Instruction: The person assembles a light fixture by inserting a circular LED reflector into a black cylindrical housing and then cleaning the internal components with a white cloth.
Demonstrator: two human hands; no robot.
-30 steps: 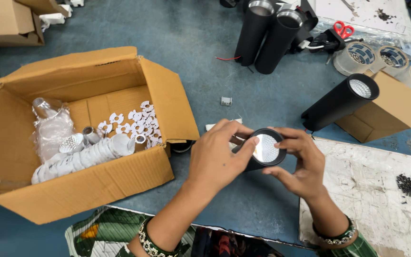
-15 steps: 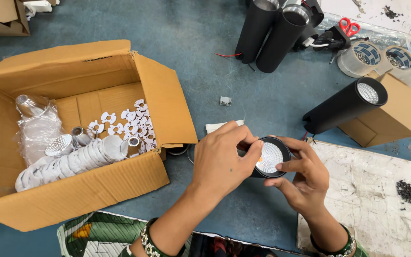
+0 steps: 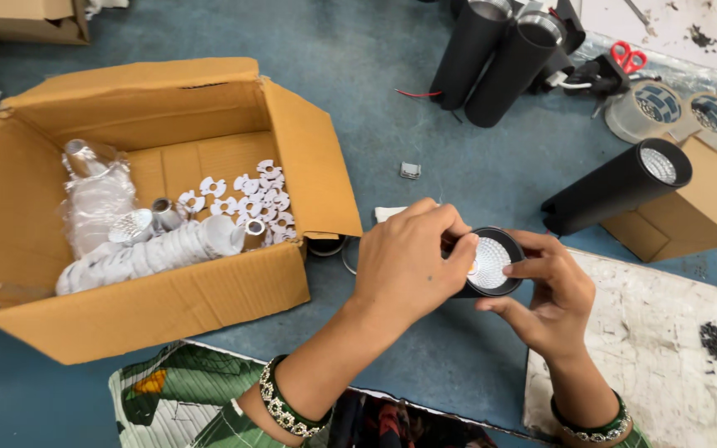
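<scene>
You hold a short black cylindrical lamp housing [image 3: 491, 264] with both hands above the blue tabletop [image 3: 375, 50], near its front edge and a little right of centre, its open mouth turned up toward you so the ribbed silvery reflector [image 3: 489, 262] inside faces your eyes. Your left hand [image 3: 412, 261] arches over the housing from the left, fingers curled narrow, the fingertips [image 3: 464, 249] pinching at the rim where the reflector sits — a grip that looks suited to seating or turning the insert. Your right hand [image 3: 553, 294] cups the housing from the right and below, thumb and fingers closed around its wall, apparently to steady it against the other hand's pressure. An open cardboard box [image 3: 159, 307] lies to your left toward the front-left corner, flaps spread, so its contents stay within reach: a row of stacked white reflector cups [image 3: 151, 253], loose white clips [image 3: 246, 195] and a clear plastic bag [image 3: 97, 199]. Another black housing [image 3: 616, 189] lies on its side to the right, propped against a small closed carton [image 3: 695, 211]. Toward the far edge two tall black tubes [image 3: 495, 58] lean together — beside them red-handled scissors [image 3: 628, 56] and rolls of clear tape [image 3: 653, 108].
</scene>
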